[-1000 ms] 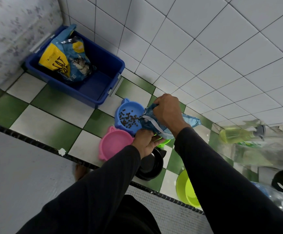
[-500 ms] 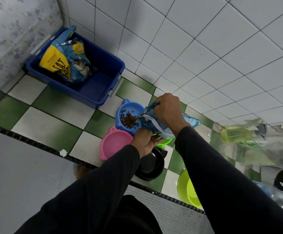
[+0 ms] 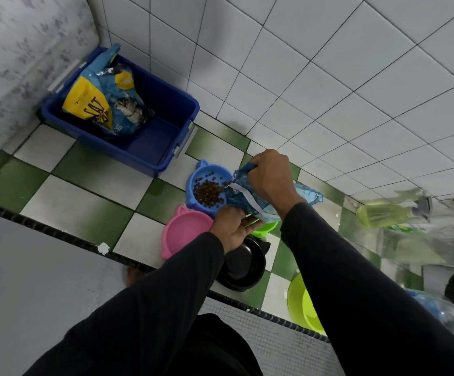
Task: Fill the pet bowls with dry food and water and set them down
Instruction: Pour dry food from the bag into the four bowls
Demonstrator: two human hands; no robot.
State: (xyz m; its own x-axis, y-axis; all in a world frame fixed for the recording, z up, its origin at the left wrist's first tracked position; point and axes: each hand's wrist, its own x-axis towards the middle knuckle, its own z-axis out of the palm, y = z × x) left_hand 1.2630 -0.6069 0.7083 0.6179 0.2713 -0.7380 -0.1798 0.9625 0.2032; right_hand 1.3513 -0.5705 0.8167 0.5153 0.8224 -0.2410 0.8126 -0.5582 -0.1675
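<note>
Fingers (image 3: 261, 169) grip the food bag (image 3: 250, 198) over the blue bowl's (image 3: 193, 185) rim.

White square wall tiles (image 3: 315, 85) with dark grout fill the upper right. Speckled grey wall (image 3: 17, 50) at left, meeting them in a corner. Floor (image 3: 93, 169) is green-and-white checker tile, green patches worn. A dark mosaic border strip (image 3: 57, 229) edges it; nearer, plain grey floor (image 3: 30, 280) and small grey mosaic (image 3: 274, 348). Light flat, dim, soft shadows.
</note>
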